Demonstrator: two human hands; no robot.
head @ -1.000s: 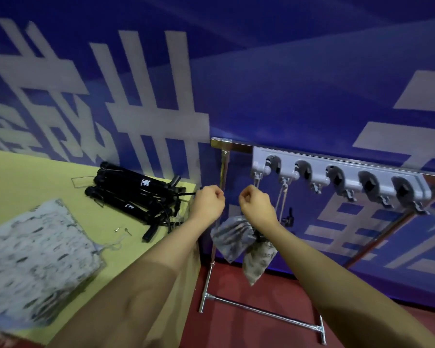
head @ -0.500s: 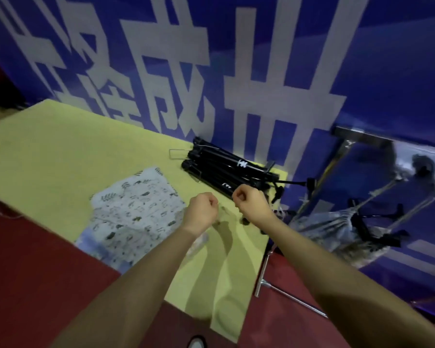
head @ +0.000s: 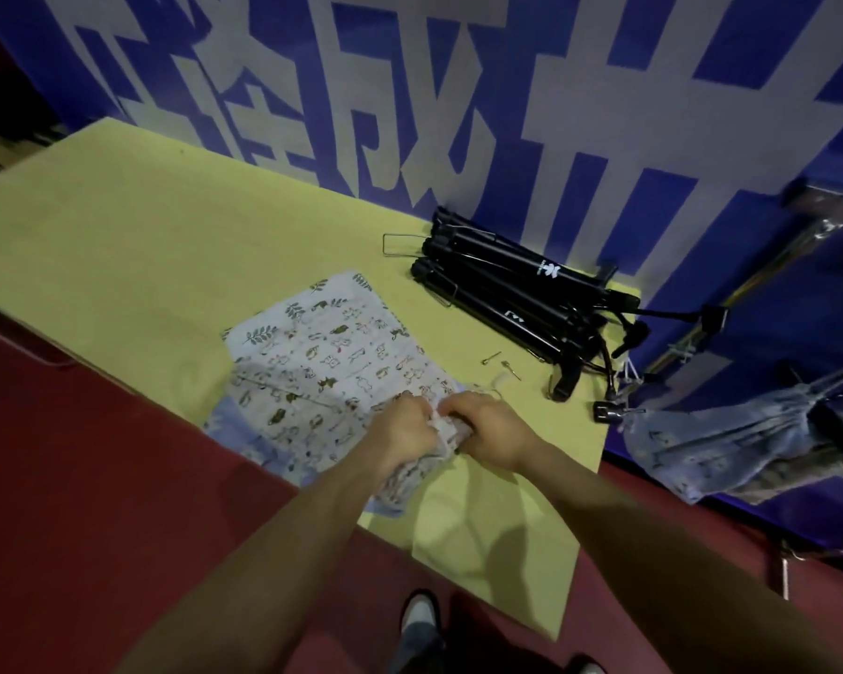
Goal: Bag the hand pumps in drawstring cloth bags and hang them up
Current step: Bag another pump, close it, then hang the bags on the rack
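Observation:
A stack of patterned cloth bags (head: 322,377) lies on the yellow-green table (head: 142,245). My left hand (head: 402,432) and my right hand (head: 490,430) both grip the near right edge of the top bag, bunching the cloth between them. Several black hand pumps (head: 512,294) lie piled at the table's far right corner, their hoses trailing off the edge. Two bagged pumps (head: 731,445) hang by their drawstrings at the right, blurred.
Two small metal needles (head: 500,362) lie on the table between the bags and the pumps. A metal rack frame (head: 760,270) stands right of the table against the blue banner wall. Red floor lies below, with my shoes (head: 419,620) near the table's edge.
My view swung left from the hook rack to the table. Both hands came away from the hanging bags, moved over the table and took hold of the top cloth bag.

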